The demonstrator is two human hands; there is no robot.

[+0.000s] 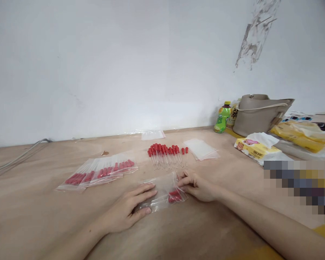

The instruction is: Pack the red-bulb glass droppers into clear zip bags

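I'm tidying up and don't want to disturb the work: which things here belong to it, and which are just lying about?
In the work:
clear bag, under the left hand and pinched by the right hand
loose red-topped droppers
filled bags
stack of flat bags

Apparently just lying about:
green bottle
handbag
tissue pack
grey cable

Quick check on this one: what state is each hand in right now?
Left hand: open, fingers spread on the clear bag.
Right hand: closed, fingertips pinching the bag's right end beside the red bulbs inside.
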